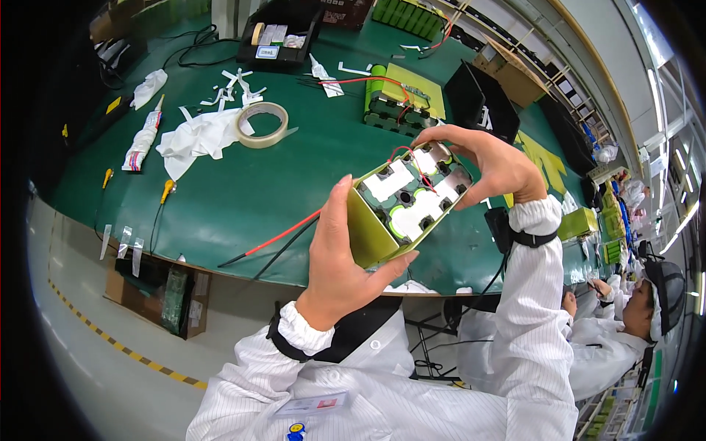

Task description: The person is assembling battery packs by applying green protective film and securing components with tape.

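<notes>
Olive battery pack (pixel 371 234), held tilted over green table (pixel 213 213), left hand (pixel 342 268) grasping its eight o'clock side, right hand (pixel 496 162) gripping at two, tape (pixel 265 142) at ten, second pack (pixel 401 110) at twelve.

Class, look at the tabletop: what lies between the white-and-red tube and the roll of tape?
In the head view, a crumpled white sheet lies between the tube and the roll of tape, reaching up to the roll.

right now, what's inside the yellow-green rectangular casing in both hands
In the casing, flat white patches, silvery metal plates, a dark plastic frame and a thin red wire show at the open face; anything deeper is covered.
</notes>
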`<state>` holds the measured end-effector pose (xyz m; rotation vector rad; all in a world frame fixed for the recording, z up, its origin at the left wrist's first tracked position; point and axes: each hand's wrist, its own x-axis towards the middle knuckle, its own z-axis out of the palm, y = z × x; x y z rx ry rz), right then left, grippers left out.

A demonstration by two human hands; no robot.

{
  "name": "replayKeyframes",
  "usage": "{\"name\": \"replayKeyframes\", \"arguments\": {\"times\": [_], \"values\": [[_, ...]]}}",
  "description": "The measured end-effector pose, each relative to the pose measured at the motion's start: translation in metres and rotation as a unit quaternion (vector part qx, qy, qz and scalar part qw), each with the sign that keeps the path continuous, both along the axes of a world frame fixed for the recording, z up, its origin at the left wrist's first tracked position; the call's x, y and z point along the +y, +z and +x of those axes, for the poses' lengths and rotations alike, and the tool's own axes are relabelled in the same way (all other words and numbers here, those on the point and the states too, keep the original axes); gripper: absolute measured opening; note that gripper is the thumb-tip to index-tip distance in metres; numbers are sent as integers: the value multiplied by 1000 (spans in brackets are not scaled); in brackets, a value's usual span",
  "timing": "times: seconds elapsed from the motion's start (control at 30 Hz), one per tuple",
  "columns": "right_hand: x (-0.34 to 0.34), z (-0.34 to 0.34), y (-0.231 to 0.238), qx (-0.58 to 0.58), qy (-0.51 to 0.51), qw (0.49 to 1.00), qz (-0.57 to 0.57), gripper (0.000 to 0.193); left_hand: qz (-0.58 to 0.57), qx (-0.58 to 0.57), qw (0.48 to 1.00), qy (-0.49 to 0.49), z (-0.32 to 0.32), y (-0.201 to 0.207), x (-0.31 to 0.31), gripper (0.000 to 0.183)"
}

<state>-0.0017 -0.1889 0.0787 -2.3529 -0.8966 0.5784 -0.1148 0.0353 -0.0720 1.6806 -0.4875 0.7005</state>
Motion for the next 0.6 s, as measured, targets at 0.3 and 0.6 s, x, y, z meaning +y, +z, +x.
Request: {"name": "replayKeyframes", "arguments": {"times": [0.3, 0.6], "values": [[28, -52, 1, -333, 84, 938, 56, 94, 54, -101, 993, -26, 18, 7, 4, 108], [55, -50, -15, -384, 151, 911, 3, 94, 97, -144, 984, 46, 22, -7, 0, 101]]}}
